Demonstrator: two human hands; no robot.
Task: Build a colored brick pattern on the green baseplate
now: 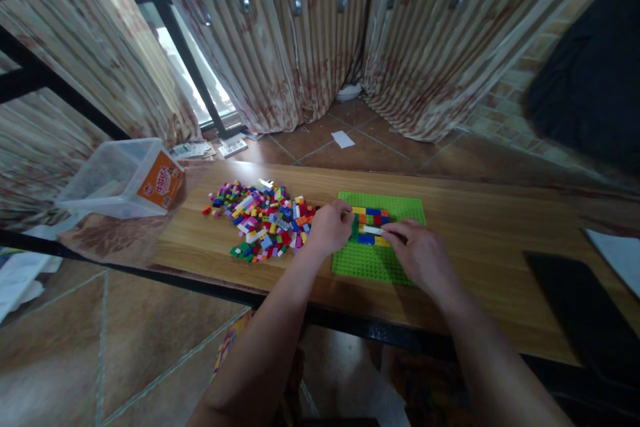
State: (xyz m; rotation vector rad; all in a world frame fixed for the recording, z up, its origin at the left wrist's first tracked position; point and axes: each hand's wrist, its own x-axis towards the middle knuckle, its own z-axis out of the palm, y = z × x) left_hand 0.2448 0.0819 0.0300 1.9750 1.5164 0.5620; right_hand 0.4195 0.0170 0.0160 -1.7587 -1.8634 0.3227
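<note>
A green studded baseplate (371, 268) lies on the wooden table. Rows of blue, yellow, red and orange toy bricks (373, 212) are built on it. My right hand (423, 255) comes in from the right, thumb and fingers pinched on the end of a long white brick (373, 230), which sits over the built rows. At the plate's left edge my left hand (330, 228) is closed, its fingertips beside a dark green part of the build; what they hold, if anything, is hidden. A loose pile of mixed toy bricks (270, 220) spreads left of my left hand.
A clear plastic bin (113, 180) with an orange label stands beyond the table's left end. A black flat object (575, 303) and white paper (617, 257) lie at the right. The table's dark front edge (380, 328) runs below my forearms. Curtains (280, 47) hang behind.
</note>
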